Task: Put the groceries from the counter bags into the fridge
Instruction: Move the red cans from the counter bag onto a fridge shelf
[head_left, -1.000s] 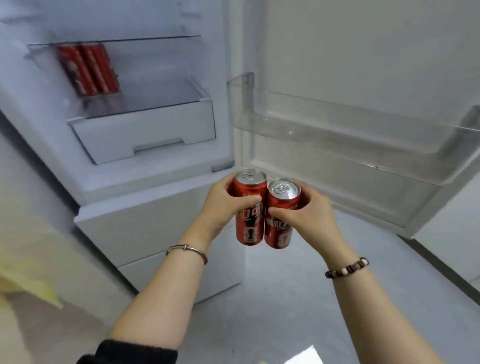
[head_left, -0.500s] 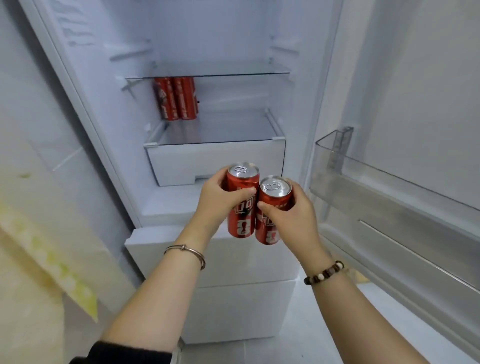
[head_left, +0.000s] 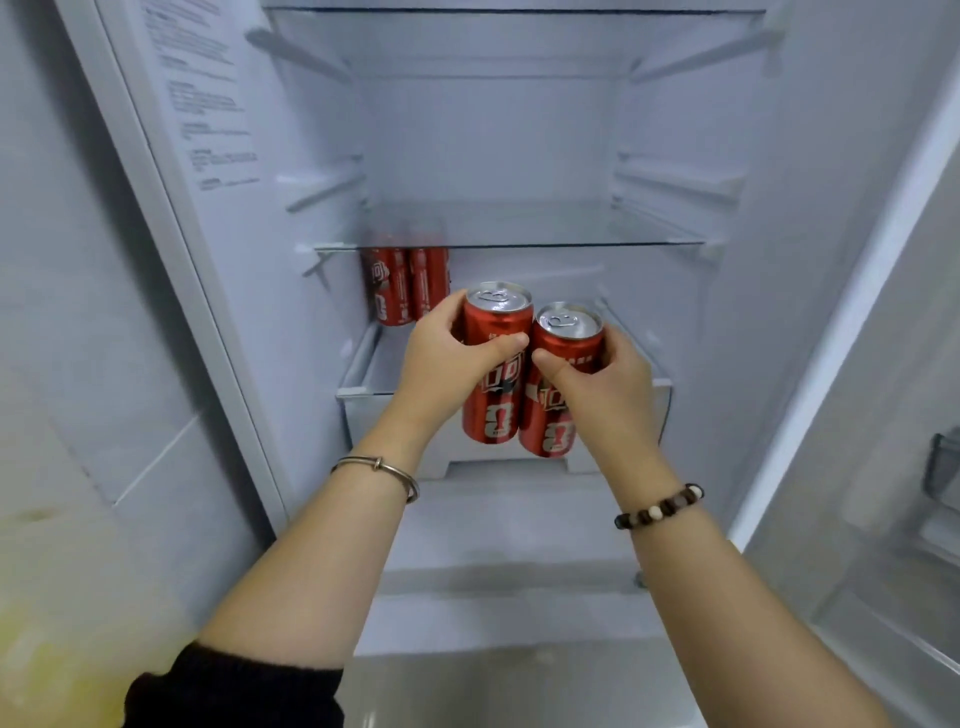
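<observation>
The fridge (head_left: 218, 291) stands open in front of me. My left hand (head_left: 441, 364) grips a tall red soda can (head_left: 493, 405) and my right hand (head_left: 608, 395) grips a second red soda can (head_left: 553, 431). Both cans are upright, side by side and touching, held in the air in front of the lower glass shelf (head_left: 384, 364). Two more red cans (head_left: 405, 286) stand at the back left of that shelf, under the upper glass shelf (head_left: 519, 228).
A white drawer (head_left: 395, 431) sits under the lower shelf. The open fridge door (head_left: 883, 364) with a clear bin (head_left: 943, 467) is on my right. A tiled wall (head_left: 78, 312) and something yellow (head_left: 52, 649) lie to my left.
Both hands have lifted the two cans up and forward toward the lower shelf, and my view has swung from the door shelves to face the fridge interior.
</observation>
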